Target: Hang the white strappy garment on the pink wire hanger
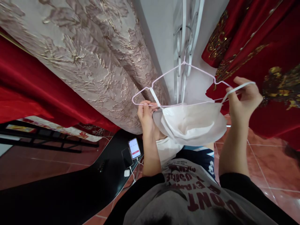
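A thin pink wire hanger (164, 75) is raised in front of me, its hook pointing at a white rack (185, 40) on the wall. A white strappy garment (192, 123) droops from it. My left hand (146, 117) is closed on the hanger's left lower bar, beside the left strap. My right hand (245, 97) pinches the garment's right strap (239, 87) near the hanger's right shoulder, pulling it taut.
A beige embroidered fabric (93, 56) hangs at left over red velvet cloth (25, 90). Red gold-embroidered garments (262, 47) hang at right. A lit phone (134, 148) on a cable lies on a black seat (70, 190). The floor is red tile (264, 162).
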The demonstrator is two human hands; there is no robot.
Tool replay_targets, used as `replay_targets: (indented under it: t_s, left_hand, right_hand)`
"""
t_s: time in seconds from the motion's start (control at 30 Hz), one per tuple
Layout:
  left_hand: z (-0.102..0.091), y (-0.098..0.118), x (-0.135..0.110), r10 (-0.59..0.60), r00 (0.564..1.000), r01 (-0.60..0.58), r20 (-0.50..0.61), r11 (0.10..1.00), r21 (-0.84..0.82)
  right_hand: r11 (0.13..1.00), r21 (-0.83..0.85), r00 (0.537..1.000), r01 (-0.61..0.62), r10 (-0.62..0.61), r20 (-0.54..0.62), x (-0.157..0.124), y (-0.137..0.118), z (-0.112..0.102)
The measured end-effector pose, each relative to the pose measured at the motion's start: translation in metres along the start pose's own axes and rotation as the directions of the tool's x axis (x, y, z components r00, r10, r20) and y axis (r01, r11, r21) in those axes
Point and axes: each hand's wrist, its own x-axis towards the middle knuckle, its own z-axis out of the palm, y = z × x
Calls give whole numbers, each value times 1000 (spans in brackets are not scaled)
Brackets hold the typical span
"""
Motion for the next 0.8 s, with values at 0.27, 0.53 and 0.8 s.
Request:
replay_targets:
  t_s: [0.27,0.53,0.8]
  left_hand:
    - [4,4,2,-9,1000,8,-21,999,-43]
    - [2,6,-8,-173,981,182,86,977,-113]
    - [-3,-12,-15,-216,936,213,279,976,42]
  right_hand:
    - [978,-199,926,-70,138,353,22,-46,17]
    - [969,-56,906,241,-204,371,-33,-46,39]
    - [991,76,876,112,-135,464,-88,-38,71]
